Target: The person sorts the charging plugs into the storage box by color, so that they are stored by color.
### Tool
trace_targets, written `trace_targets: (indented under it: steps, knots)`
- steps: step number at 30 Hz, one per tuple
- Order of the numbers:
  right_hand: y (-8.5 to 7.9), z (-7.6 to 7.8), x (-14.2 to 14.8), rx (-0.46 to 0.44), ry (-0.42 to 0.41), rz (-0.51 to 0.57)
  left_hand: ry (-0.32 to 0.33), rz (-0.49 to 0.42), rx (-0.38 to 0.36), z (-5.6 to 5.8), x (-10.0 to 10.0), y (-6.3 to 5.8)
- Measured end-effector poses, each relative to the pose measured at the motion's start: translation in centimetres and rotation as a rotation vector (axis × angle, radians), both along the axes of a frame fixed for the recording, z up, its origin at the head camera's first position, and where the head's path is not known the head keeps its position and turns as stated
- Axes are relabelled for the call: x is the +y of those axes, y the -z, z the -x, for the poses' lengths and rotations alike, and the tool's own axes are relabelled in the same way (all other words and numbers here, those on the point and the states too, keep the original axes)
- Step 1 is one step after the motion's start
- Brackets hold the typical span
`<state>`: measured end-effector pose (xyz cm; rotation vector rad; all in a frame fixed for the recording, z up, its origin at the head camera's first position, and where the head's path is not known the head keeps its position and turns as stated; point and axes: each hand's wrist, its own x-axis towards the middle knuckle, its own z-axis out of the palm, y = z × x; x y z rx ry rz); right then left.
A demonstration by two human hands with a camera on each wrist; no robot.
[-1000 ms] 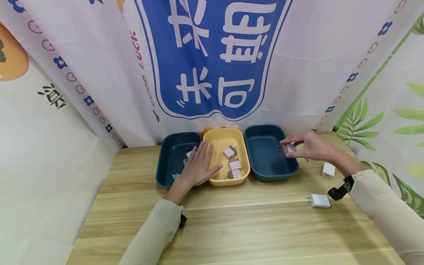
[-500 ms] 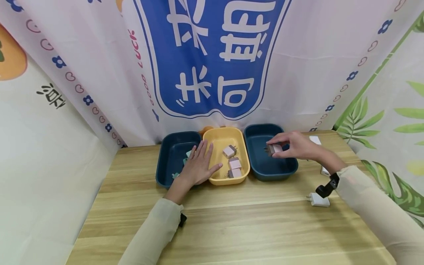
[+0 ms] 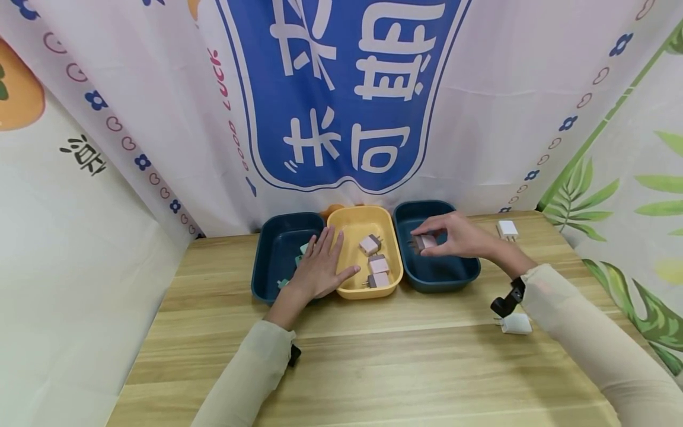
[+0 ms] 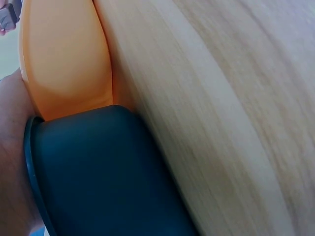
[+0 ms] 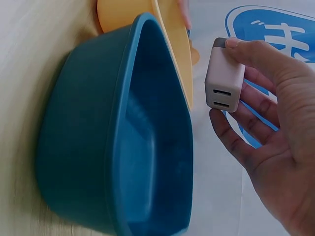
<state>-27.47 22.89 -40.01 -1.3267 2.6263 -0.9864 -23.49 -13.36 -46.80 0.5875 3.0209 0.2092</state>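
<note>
My right hand (image 3: 458, 236) pinches a pink-and-grey plug-in charger (image 3: 425, 242) between thumb and fingers, above the right blue bin (image 3: 443, 283). In the right wrist view the charger (image 5: 224, 78) shows two USB slots. My left hand (image 3: 316, 270) lies with fingers straight across the touching rims of the left blue bin (image 3: 259, 273) and the yellow bin (image 3: 368, 293). Several pink-and-grey chargers (image 3: 378, 264) rest in the yellow bin. Green chargers (image 3: 283, 283) show in the left blue bin, partly hidden by my left hand.
On the wooden table (image 3: 373, 367), a white charger (image 3: 516, 324) lies at the front right and another white charger (image 3: 507, 229) at the back right. A printed curtain (image 3: 469, 118) hangs right behind the bins.
My right hand has carried the pink-and-grey charger leftward over the right blue bin, from its right side toward its left side. The left hand stays where it was.
</note>
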Motion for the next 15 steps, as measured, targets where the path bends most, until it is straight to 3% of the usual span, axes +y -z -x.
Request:
trace_targets:
  steps: [15]
  knots:
    - [0.7, 0.8, -3.3, -0.017, -0.010, -0.025, 0.004, -0.002, 0.017, 0.2, -0.1, 0.2]
